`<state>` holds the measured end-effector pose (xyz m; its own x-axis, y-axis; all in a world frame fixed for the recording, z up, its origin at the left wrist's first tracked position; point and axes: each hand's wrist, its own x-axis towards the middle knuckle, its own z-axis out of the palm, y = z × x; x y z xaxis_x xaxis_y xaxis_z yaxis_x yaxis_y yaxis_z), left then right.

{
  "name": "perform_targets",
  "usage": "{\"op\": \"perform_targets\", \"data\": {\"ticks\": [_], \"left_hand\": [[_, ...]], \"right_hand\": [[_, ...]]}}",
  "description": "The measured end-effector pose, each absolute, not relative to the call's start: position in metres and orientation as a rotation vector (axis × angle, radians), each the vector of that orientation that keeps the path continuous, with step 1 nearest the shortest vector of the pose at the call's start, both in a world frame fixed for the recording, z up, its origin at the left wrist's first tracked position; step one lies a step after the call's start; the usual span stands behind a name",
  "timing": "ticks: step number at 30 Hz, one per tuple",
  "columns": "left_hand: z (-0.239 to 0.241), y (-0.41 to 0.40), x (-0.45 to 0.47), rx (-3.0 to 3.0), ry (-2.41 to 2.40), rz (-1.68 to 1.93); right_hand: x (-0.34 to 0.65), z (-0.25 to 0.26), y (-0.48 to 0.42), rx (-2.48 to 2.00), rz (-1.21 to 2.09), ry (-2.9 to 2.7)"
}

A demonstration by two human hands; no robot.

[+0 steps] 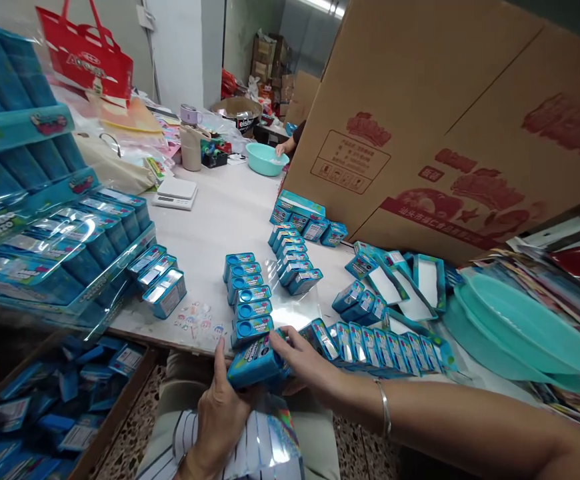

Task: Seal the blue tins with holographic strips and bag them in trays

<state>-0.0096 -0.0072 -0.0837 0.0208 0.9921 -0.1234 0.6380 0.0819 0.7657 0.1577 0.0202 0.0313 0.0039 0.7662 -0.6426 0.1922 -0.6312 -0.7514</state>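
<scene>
A small blue box [255, 365] sits at the table's front edge between both my hands. My left hand [219, 417] grips it from below and the left, thumb pointing up beside it. My right hand [304, 363] comes in from the right with its fingers closed over the box's top and right end. Just beyond stands a column of several blue boxes [247, 293] with round openings. A row of the same boxes on edge [380, 347] runs to the right of my right hand. A clear plastic sheet [290, 300] lies under them.
A big cardboard carton [420, 120] leans at the right. Teal basins [510, 327] lie at the right. Wrapped blue display packs [45, 233] are stacked at the left, with a crate of boxes [45, 413] on the floor. A white scale [175, 193] stands farther back, where another person's hand [286, 146] touches a teal bowl [265, 159].
</scene>
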Motion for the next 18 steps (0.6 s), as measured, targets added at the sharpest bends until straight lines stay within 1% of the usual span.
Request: {"op": "perform_targets", "data": {"ticks": [4, 7, 10, 13, 18], "left_hand": [[-0.079, -0.008, -0.013, 1.614, 1.709, 0.667], [-0.071, -0.003, -0.013, 1.647, 1.704, 0.556], [-0.063, 0.006, -0.010, 1.693, 1.712, 0.389], [-0.058, 0.017, -0.008, 1.785, 1.707, 0.229], [-0.045, 0.038, -0.010, 1.955, 1.620, 0.135]], "right_hand": [[0.164, 0.008, 0.007, -1.750, 1.394, -1.190], [0.167, -0.009, -0.001, -1.693, 1.205, -1.277], [0.167, -0.020, -0.006, -1.639, 1.086, -1.333], [0.169, -0.026, -0.009, -1.610, 1.049, -1.349], [0.179, -0.030, -0.007, -1.515, 1.140, -1.249]]}}
